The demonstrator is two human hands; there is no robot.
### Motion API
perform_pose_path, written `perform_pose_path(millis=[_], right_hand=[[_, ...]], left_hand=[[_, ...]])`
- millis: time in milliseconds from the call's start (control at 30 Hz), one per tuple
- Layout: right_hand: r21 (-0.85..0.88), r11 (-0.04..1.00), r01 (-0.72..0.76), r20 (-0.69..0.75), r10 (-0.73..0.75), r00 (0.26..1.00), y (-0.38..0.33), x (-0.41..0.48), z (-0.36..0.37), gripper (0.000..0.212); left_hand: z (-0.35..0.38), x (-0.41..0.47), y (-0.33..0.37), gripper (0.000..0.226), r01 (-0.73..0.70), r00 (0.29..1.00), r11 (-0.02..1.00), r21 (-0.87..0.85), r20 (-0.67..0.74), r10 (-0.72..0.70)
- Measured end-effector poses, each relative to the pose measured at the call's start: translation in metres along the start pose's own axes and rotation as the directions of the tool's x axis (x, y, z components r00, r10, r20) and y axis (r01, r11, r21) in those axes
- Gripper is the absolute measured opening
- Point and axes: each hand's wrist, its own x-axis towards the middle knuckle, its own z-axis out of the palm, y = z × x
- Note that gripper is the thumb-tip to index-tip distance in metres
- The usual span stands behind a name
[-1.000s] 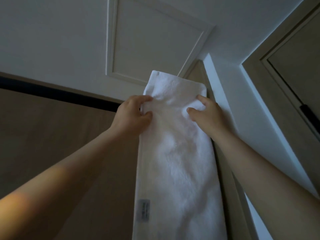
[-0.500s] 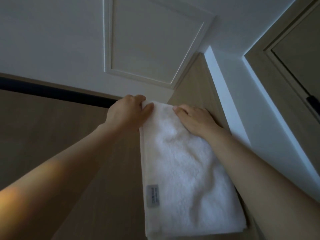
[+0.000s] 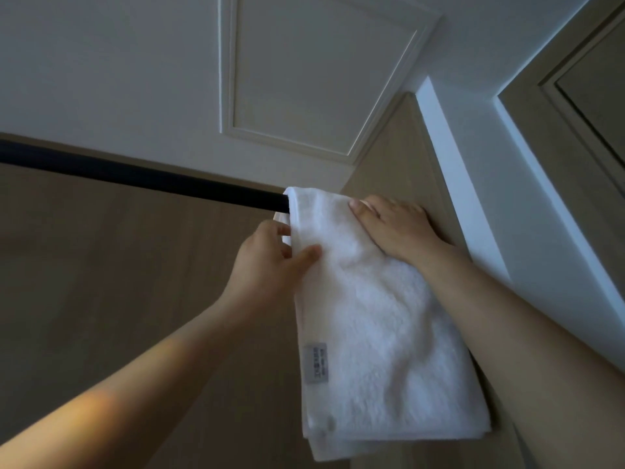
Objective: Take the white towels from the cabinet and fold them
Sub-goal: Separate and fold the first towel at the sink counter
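the white terry towel [image 3: 378,333] hangs doubled at the right end of a black round rail [image 3: 135,177] inside the wood-panelled cabinet [image 3: 101,299]. the left hand [image 3: 267,262] pinches its left edge between thumb and fingers, probably to draw it off. the right hand [image 3: 395,228] lies flat with straight fingers, steadying the top.

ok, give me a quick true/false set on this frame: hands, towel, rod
1. The left hand pinches the white towel at its edge. True.
2. The right hand is a closed fist, clear of the towel. False: it lies flat on the towel with its fingers straight.
3. A grey label shows near the towel's left edge. True.
4. The rod is white. False: it is black.
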Motion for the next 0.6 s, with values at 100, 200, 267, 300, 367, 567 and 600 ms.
perform_pose_path(millis=[100, 200, 267, 300, 367, 567, 600], right_hand=[[0.038, 0.999, -0.003, 0.03, 0.002, 1.0, 0.0, -0.003, -0.004, 0.055], [0.154, 0.988, -0.017, 0.019, 0.014, 1.0, 0.001, -0.011, -0.011, 0.055], [0.278, 0.96, -0.026, -0.102, 0.056, 0.993, 0.001, -0.026, -0.014, 0.053], [0.322, 0.947, -0.026, -0.175, 0.086, 0.981, 0.001, -0.038, -0.014, 0.05], [0.38, 0.925, -0.028, -0.248, 0.131, 0.96, 0.002, -0.064, -0.011, 0.045], [0.561, 0.781, -0.273, 0.024, 0.314, 0.949, 0.007, -0.115, -0.003, 0.054], [0.574, 0.749, -0.331, 0.071, 0.357, 0.931, 0.008, -0.116, -0.003, 0.053]], left_hand=[[0.001, 0.004, 0.01, 0.037, -0.078, 0.992, 0.997, 0.015, -0.096, 0.079], [-0.001, 0.01, 0.018, 0.034, -0.098, 0.986, 0.994, 0.047, -0.133, 0.104], [-0.003, 0.013, 0.017, 0.033, -0.079, 0.987, 0.996, 0.042, -0.134, 0.084], [-0.003, 0.013, 0.016, 0.033, -0.068, 0.989, 0.997, 0.043, -0.13, 0.073], [-0.004, 0.012, 0.014, 0.032, -0.054, 0.99, 0.998, 0.036, -0.128, 0.059], [-0.003, 0.007, 0.017, 0.031, -0.042, 0.992, 0.999, 0.027, -0.115, 0.045], [-0.004, 0.007, 0.016, 0.03, -0.043, 0.992, 0.999, 0.028, -0.114, 0.046]])
